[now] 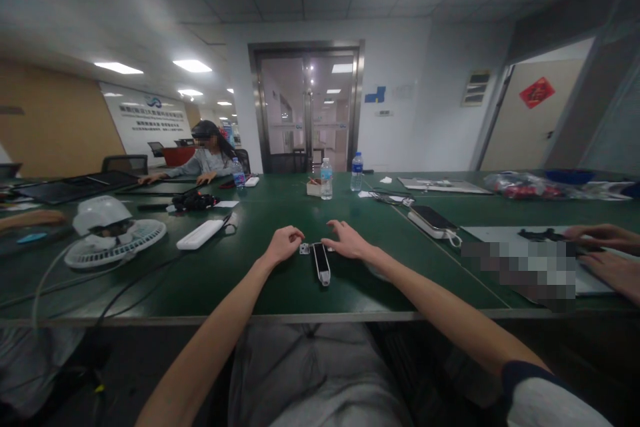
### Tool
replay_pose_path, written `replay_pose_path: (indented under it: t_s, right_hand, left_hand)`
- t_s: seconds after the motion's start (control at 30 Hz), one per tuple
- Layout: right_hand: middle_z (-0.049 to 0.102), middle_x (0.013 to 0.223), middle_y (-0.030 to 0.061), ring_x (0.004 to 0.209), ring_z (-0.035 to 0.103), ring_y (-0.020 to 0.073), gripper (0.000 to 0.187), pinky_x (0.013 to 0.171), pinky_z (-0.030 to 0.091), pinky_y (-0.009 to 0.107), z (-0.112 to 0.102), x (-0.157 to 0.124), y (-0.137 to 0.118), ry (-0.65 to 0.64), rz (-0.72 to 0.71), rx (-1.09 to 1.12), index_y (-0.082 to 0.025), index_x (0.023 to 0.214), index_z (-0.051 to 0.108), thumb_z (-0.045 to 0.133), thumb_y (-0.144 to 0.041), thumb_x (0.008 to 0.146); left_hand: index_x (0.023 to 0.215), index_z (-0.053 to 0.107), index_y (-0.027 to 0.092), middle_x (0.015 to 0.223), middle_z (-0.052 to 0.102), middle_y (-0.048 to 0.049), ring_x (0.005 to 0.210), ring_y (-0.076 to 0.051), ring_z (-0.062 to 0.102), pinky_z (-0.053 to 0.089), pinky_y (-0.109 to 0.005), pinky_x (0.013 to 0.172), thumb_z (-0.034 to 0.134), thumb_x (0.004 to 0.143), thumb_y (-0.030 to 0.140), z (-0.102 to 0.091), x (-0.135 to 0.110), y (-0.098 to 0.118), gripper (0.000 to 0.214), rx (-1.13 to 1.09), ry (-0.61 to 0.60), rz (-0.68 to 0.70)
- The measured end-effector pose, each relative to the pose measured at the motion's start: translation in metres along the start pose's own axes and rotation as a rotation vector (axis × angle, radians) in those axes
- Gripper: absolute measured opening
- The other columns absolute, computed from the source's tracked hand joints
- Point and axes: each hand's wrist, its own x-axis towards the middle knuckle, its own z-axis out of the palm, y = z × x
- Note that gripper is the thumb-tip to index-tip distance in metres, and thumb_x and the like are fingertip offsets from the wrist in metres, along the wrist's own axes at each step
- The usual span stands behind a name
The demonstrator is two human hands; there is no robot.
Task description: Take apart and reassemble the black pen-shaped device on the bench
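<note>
A slim black device with a silver edge (322,263) lies lengthwise on the green table (280,280) in front of me. A small grey square part (305,249) sits just left of its far end. My left hand (284,243) rests on the table with its fingers curled into a loose fist, right beside the grey part. My right hand (349,239) lies on the other side of the device, fingers spread and bent, fingertips touching the table near the device's far end. Whether either hand pinches anything is too small to see.
A white fan (116,240) and a white power strip (200,234) with cables lie to the left. Two water bottles (326,179) stand farther back. A phone on a power bank (433,221) lies to the right. Another person's hands (603,250) work at the right; a seated person (207,157) is far left.
</note>
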Motion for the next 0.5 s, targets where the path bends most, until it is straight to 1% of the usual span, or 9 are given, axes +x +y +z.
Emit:
replay_pose_path:
  t_s: [0.07,0.13,0.2,0.27,0.3,0.37,0.4,0.43,0.5]
  right_hand:
    - [0.052,0.111,0.0144,0.085,0.059,0.0219,0.067,0.069,0.045,0.033,0.004,0.001,-0.021,-0.077,0.074,-0.067,-0.023,0.133,0.037,0.051,-0.059,0.078]
    - [0.050,0.114,0.0157,0.085,0.060,0.0257,0.070,0.066,0.045,0.034,0.009,0.003,-0.043,-0.215,0.083,-0.169,-0.026,0.132,0.039,0.056,-0.059,0.073]
    - [0.050,0.115,0.0145,0.086,0.060,0.0272,0.058,0.063,0.045,0.034,0.013,0.006,-0.061,-0.305,0.084,-0.270,-0.028,0.125,0.046,0.060,-0.050,0.073]
    - [0.051,0.116,0.0089,0.087,0.060,0.0258,0.047,0.061,0.045,0.032,0.015,0.010,-0.068,-0.356,0.093,-0.363,-0.034,0.120,0.046,0.058,-0.040,0.075]
    - [0.052,0.118,0.0053,0.088,0.060,0.0247,0.044,0.060,0.045,0.031,0.016,0.012,-0.066,-0.366,0.096,-0.398,-0.038,0.119,0.044,0.055,-0.035,0.077]
    - [0.050,0.121,0.0006,0.091,0.059,0.0235,0.044,0.061,0.045,0.030,0.015,0.015,-0.053,-0.350,0.099,-0.431,-0.043,0.120,0.040,0.051,-0.030,0.079]
    - [0.049,0.124,0.0005,0.093,0.058,0.0238,0.046,0.062,0.045,0.029,0.014,0.017,-0.042,-0.343,0.113,-0.426,-0.044,0.122,0.038,0.051,-0.029,0.080]
    - [0.047,0.126,0.0029,0.094,0.057,0.0245,0.050,0.064,0.045,0.030,0.012,0.020,-0.028,-0.305,0.129,-0.410,-0.041,0.126,0.036,0.050,-0.027,0.080]
    - [0.046,0.125,0.0056,0.095,0.056,0.0246,0.053,0.070,0.044,0.032,0.007,0.029,0.002,-0.243,0.208,-0.401,-0.039,0.130,0.032,0.048,-0.024,0.082]
  left_hand:
    - [0.076,0.068,0.016,0.070,0.059,-0.0020,0.063,-0.012,0.051,0.039,-0.023,0.061,0.049,0.074,0.014,0.001,-0.001,-0.002,0.019,0.026,-0.016,0.004]
    - [0.076,0.068,0.016,0.071,0.060,-0.0022,0.063,-0.012,0.051,0.039,-0.023,0.061,0.048,0.074,0.014,0.002,-0.001,-0.005,0.020,0.051,-0.036,0.001]
    - [0.078,0.068,0.016,0.071,0.060,-0.0023,0.065,-0.013,0.052,0.039,-0.023,0.061,0.047,0.075,0.014,0.001,-0.001,-0.010,0.021,0.096,-0.052,-0.003]
    - [0.080,0.067,0.016,0.072,0.059,-0.0024,0.067,-0.013,0.052,0.040,-0.024,0.064,0.047,0.076,0.015,-0.003,0.000,-0.017,0.021,0.164,-0.074,-0.007]
    - [0.080,0.067,0.016,0.073,0.059,-0.0025,0.069,-0.014,0.053,0.040,-0.024,0.066,0.047,0.076,0.015,-0.006,0.000,-0.021,0.021,0.204,-0.096,-0.007]
    - [0.081,0.067,0.017,0.075,0.060,-0.0027,0.071,-0.015,0.054,0.041,-0.025,0.068,0.048,0.076,0.016,-0.015,0.000,-0.029,0.019,0.288,-0.169,-0.013]
    - [0.081,0.066,0.018,0.076,0.060,-0.0025,0.072,-0.015,0.054,0.041,-0.025,0.068,0.049,0.076,0.017,-0.019,0.000,-0.034,0.018,0.321,-0.222,-0.006]
    - [0.083,0.066,0.018,0.076,0.060,-0.0023,0.072,-0.015,0.054,0.041,-0.025,0.067,0.049,0.076,0.017,-0.024,-0.001,-0.038,0.018,0.338,-0.263,-0.004]
    - [0.087,0.065,0.019,0.078,0.060,-0.0027,0.074,-0.016,0.055,0.041,-0.026,0.067,0.048,0.078,0.019,-0.033,-0.003,-0.045,0.019,0.345,-0.304,-0.005]
